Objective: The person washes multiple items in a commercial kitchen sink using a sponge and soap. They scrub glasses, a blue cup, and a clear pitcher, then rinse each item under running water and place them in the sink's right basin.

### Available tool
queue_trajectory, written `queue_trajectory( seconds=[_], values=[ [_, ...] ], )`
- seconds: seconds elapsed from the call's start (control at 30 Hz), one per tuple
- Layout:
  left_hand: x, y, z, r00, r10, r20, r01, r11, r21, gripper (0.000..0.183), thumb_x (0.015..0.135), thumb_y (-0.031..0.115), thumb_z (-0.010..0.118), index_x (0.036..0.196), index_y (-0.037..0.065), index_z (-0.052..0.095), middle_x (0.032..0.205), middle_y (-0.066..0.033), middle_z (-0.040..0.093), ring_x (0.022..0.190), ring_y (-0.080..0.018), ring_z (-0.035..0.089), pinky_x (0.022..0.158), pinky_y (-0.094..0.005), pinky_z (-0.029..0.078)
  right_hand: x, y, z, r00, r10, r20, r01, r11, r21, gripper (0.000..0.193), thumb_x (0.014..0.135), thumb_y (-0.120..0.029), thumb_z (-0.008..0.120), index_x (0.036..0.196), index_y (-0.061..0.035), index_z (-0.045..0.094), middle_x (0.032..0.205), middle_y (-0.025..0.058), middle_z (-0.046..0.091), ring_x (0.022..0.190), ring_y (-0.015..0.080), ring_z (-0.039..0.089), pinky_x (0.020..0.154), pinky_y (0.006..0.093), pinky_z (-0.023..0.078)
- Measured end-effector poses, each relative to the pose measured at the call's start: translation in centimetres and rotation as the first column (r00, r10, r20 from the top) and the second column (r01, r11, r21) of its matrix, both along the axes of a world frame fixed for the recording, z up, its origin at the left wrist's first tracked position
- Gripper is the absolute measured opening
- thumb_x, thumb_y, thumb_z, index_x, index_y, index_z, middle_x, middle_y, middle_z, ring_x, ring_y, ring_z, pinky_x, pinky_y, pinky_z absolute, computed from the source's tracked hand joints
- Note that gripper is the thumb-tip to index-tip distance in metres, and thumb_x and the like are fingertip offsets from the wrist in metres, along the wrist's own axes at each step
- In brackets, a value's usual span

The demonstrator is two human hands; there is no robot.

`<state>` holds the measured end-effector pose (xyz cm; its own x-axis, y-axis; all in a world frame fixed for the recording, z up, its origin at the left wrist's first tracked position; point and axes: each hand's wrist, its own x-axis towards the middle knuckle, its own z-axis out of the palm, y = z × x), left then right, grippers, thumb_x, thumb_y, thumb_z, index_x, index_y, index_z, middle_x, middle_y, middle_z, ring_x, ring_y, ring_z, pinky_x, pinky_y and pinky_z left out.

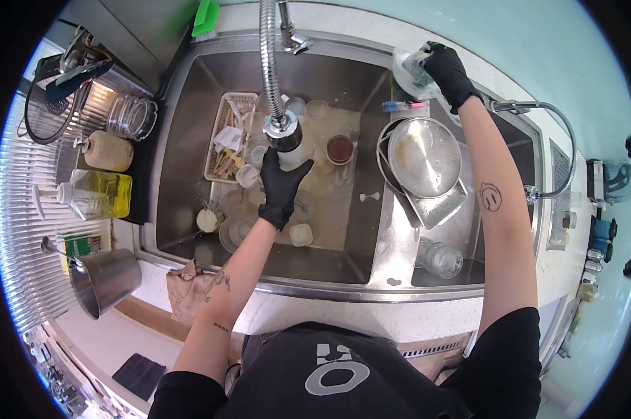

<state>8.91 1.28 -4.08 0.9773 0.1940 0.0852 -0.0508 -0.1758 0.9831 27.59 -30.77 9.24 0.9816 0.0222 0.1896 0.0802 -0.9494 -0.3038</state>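
Beneath the silver ribbed-metal hose (268, 59), held the black-gloved left grip (280, 188) spread.
Pinched a clear rounded vessel (406, 73) in the black-gloved right grip (450, 75) beyond the round silver metal pan (425, 157), perhaps for clearance.

On the left side, a round clear jar (132, 116), a cream-coloured rounded bottle (110, 152) and a clear bottle with yellow liquid (104, 195) form one row. After them comes a silver metal pot (109, 281). Near this pot lies a crumpled light-brown cloth (188, 288). A bright green brush (205, 19) is far back.
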Motion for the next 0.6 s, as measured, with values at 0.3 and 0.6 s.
queue_trajectory(
  seconds=[0.3, 0.6],
  values=[
    [0.6, 2.0, -0.5, 0.999, 0.039, -0.038, -0.037, 0.999, 0.033, 0.065, 0.057, 0.006, 0.074, 0.114, 0.001, 0.045, 0.109, -0.0109, 0.051, 0.103, -0.0218, 0.048, 0.090, -0.0322, 0.038, -0.6, -2.3, -0.9, 0.870, 0.466, 0.160, -0.468, 0.883, -0.029, 0.022, 0.072, -0.015, 0.058, 0.085, 0.0027, 0.060, 0.075, 0.0135, 0.062, 0.069, 0.0185, 0.059, 0.066, 0.0272, 0.046],
    [-0.9, 1.2, 1.5, 0.969, -0.205, -0.135, 0.164, 0.950, -0.264, 0.060, 0.062, 0.008, 0.072, 0.114, 0.003, 0.044, 0.109, -0.0081, 0.052, 0.100, -0.0188, 0.050, 0.087, -0.0308, 0.039, -12.5, 1.6, 8.6, 0.988, -0.138, 0.063, 0.021, 0.533, 0.846, 0.027, 0.077, -0.011, 0.053, 0.101, 0.0015, 0.057, 0.094, 0.0091, 0.059, 0.085, 0.0150, 0.056, 0.075, 0.0251, 0.043]
  ],
)
